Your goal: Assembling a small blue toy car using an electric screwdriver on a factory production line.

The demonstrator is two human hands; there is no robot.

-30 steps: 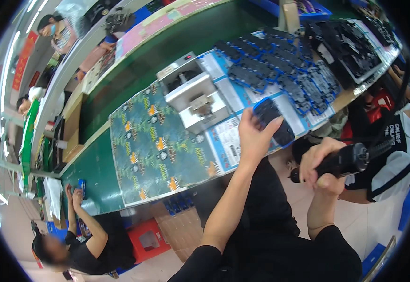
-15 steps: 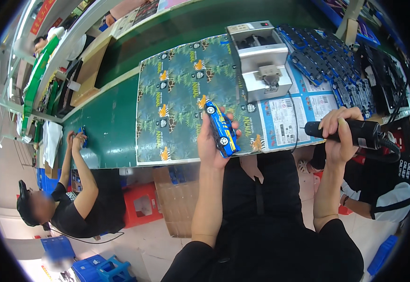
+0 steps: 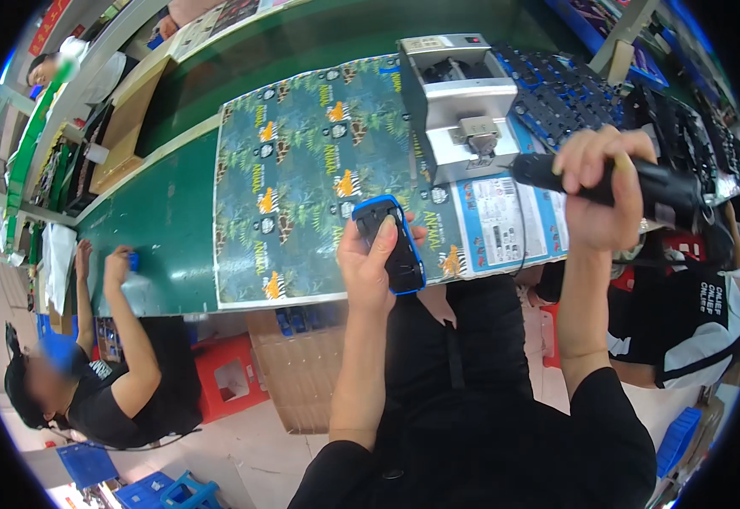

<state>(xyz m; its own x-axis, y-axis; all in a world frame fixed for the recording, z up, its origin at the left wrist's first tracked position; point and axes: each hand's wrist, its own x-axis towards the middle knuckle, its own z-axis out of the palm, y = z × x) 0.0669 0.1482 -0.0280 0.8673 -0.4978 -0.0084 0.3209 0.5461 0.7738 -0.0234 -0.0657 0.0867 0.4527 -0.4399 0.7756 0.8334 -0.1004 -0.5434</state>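
A blue toy car [image 3: 406, 263] lies in my left hand [image 3: 367, 270], its black underside facing up and blue body edges showing around it. My left thumb presses across the underside, and the other fingers wrap round the far side. My right hand [image 3: 601, 191] grips a black electric screwdriver [image 3: 674, 193], held level above the table's right part with its nose toward the left. The tool's nose is near a silver metal screw feeder [image 3: 472, 106], apart from the car. The tool's tip cannot be made out clearly.
Rows of black and blue car bases [image 3: 557, 93] lie right of the feeder. A jungle-print sheet [image 3: 302, 170] covers the green table [image 3: 158, 212]. At left, a co-worker [image 3: 124, 373] handles a small blue piece; a red stool [image 3: 230, 382] stands nearby. Another person [image 3: 684, 322] is at right.
The toy car has been turned over in my left hand, from its side to its underside. My right hand has raised the screwdriver and brought it closer to the feeder.
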